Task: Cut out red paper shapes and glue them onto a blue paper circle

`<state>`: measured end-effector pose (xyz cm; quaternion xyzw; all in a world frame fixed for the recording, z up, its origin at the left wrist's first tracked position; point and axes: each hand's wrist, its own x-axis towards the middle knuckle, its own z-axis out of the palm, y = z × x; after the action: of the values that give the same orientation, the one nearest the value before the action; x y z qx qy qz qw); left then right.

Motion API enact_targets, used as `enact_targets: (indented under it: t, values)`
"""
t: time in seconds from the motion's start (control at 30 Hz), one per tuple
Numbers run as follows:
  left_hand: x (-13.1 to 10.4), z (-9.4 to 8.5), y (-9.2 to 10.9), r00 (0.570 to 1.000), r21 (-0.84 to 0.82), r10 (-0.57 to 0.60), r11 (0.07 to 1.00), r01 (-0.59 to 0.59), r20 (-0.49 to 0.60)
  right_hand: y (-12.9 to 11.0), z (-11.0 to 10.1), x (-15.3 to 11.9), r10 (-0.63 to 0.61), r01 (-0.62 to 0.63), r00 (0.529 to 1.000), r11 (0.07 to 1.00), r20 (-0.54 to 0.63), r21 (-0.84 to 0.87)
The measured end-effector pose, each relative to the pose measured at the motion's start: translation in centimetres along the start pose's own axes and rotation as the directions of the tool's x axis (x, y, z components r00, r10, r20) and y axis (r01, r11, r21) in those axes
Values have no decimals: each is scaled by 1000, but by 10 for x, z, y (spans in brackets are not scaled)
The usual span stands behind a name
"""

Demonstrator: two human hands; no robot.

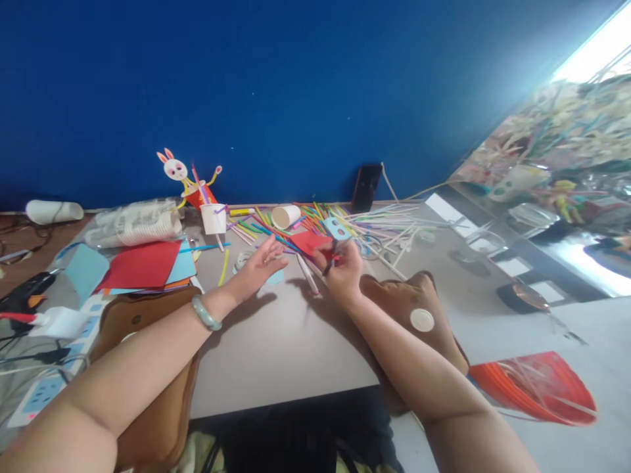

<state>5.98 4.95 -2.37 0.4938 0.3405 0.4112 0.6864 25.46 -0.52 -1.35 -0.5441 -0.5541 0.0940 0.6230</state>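
My left hand (259,268) is raised over the table with its fingers apart, and nothing shows in its grasp. Beneath its fingers is a small light-blue paper piece (276,278). My right hand (344,272) is closed around a small black-and-red object (331,263), whose kind I cannot make out. Red paper (309,242) lies just behind those fingers; whether they touch it is unclear. Close by is a light-blue piece with dark holes (336,228). White-and-pink markers (308,274) lie between my hands.
Coloured pipe cleaners (315,217) spread along the back, around a paper cup (285,217). A rabbit figure (176,169) stands behind a white cup (213,219). Left are stacked cups (142,223), red paper (140,266) and a power strip (46,393). A phone (367,187), brown cushion (404,305) and orange container (537,387) are right.
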Motion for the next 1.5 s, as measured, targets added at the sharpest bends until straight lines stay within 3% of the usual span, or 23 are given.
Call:
enact_targets:
  t: [0.1,0.23,0.33,0.4,0.5,0.6,0.7,0.8,0.97,1.07,1.2,1.37,1.5]
  values:
    - [-6,-1,-1,983,29,-144,989,142,115,-7,1,-12,-109,103,977,994,181,44]
    - [-16,4,2,971,32,-199,980,196,134,-12,0,-20,-161,153,927,987,338,52]
    - [-21,6,8,985,63,-167,984,165,43,-14,0,-20,-63,35,955,994,291,101]
    - [-23,7,12,994,76,-107,991,107,-14,-14,1,-19,81,-112,975,983,208,145]
    - [-25,7,16,996,84,-72,994,76,-49,-13,4,-15,310,-356,919,918,245,174]
    - [-26,8,15,995,81,-94,992,96,-34,-14,5,-14,415,-489,846,855,335,176]
    - [-28,9,12,985,105,-172,980,171,-6,-16,5,-13,427,-498,845,847,321,184]
    - [-31,9,12,963,154,-254,959,239,90,-17,4,-13,428,-505,843,838,325,208]
    - [-32,8,15,966,269,-200,951,151,164,-16,3,-14,423,-528,807,829,412,185]
    - [-32,7,18,973,329,-161,939,100,163,-15,3,-14,401,-506,814,845,421,174]
    - [-32,6,19,963,361,-196,925,118,185,-17,2,-14,401,-493,832,851,384,178]
    - [-30,4,17,985,251,-148,960,122,89,-21,2,-12,437,-521,820,837,371,166]
    - [-25,1,22,998,109,-36,993,42,-55,-23,0,-10,433,-542,769,832,471,119]
